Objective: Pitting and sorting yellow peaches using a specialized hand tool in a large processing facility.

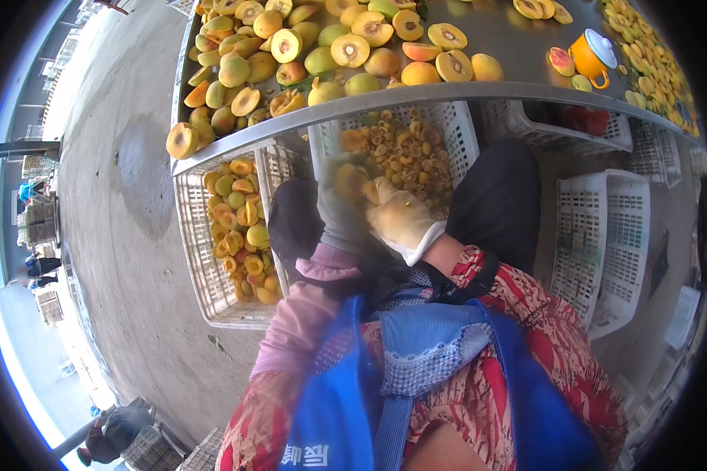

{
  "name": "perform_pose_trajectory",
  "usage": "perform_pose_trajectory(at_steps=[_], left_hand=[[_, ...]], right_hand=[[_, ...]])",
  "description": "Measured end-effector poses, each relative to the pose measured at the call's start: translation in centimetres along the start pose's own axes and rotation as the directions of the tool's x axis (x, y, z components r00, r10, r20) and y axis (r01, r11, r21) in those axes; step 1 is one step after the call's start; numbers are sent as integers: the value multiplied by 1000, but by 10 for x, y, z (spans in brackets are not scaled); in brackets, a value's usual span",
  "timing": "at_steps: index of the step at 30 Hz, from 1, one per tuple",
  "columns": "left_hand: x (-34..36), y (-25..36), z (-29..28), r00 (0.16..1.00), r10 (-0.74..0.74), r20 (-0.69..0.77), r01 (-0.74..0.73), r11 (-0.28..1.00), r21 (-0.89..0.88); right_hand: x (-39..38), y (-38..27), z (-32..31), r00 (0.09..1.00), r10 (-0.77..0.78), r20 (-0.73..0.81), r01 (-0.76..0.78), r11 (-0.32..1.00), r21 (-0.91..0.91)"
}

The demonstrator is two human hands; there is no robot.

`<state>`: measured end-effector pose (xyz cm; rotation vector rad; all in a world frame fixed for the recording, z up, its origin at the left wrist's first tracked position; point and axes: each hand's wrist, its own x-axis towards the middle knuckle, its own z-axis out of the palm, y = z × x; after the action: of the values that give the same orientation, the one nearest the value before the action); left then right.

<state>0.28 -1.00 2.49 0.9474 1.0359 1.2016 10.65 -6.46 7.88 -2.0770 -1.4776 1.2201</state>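
Observation:
My left hand [341,210], in a grey glove and smeared by motion, grips a yellow peach half [352,182] between my knees. Against that fruit my right hand [401,213], in a cream glove, has its fingers curled closed. Whatever lies inside them is hidden. Both hands are over a white plastic crate [465,129] with brown stones and scraps [408,149] in it. To the left, a second white crate [192,251] contains hollowed peach halves [239,228]. Cut peaches [349,49], many with the stone showing, lie heaped on the metal table [518,67] ahead.
The table's metal rim [416,96] runs just beyond my hands. A yellow mug [587,61] with a white lid stands on the table at right. Stacked white crates [601,251] sit right of my knee. Another person [122,432] is at the lower left.

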Motion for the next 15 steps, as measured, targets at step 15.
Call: perform_pose_trajectory(at_steps=[15], left_hand=[[5, 1, 0, 1000, 3, -21, -2, 998, 67]], right_hand=[[34, 25, 22, 968, -249, 37, 249, 969, 6]])
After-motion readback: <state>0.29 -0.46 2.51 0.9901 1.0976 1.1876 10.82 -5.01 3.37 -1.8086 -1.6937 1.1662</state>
